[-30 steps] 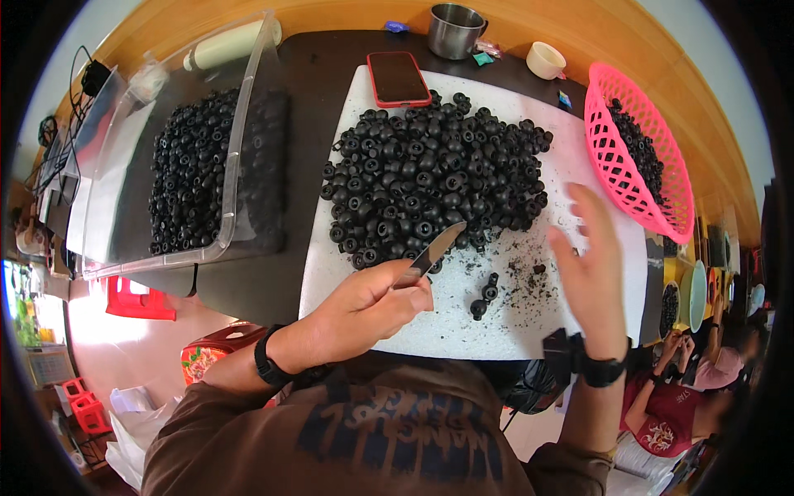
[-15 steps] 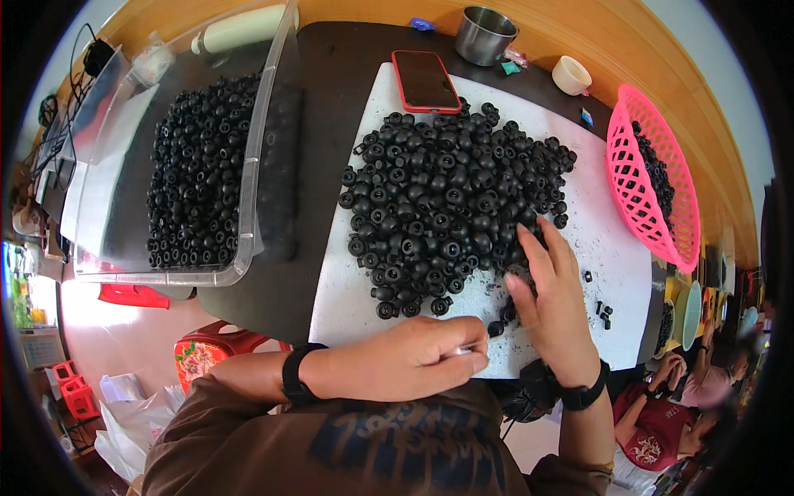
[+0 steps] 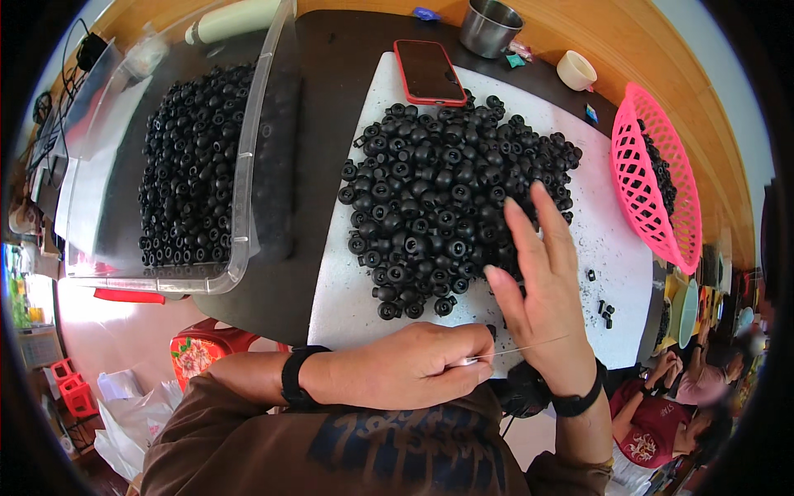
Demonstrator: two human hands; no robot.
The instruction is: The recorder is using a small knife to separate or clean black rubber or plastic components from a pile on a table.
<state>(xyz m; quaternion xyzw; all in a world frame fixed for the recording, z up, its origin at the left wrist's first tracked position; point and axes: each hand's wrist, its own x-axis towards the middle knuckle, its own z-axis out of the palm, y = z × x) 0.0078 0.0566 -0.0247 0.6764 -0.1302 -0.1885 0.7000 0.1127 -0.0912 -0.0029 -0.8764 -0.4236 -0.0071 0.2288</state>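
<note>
A heap of small round black parts [image 3: 430,194], several with holes in them, covers much of a white board [image 3: 339,285]. My left hand [image 3: 413,362] is closed at the board's near edge round a slim, pale-handled pick [image 3: 469,361]. A thin, wire-like shaft runs from it to the right, across the base of my other hand; most of the handle is hidden in the fist. Over the near right side of the heap, my right hand [image 3: 542,298] is open with its fingers spread. I see nothing held in it.
A clear plastic bin [image 3: 246,165] of similar black parts stands at left. Beyond the heap lies a red-edged phone [image 3: 430,74], with a metal cup [image 3: 490,31] and a cream cup [image 3: 575,72] farther back. A pink basket [image 3: 624,157] sits at right. Black bits [image 3: 608,314] dot the board.
My right hand has lifted a little and its fingers have spread, moving away from the heap's near edge. The thin shaft from my left hand now shows. The left hand has hardly moved.
</note>
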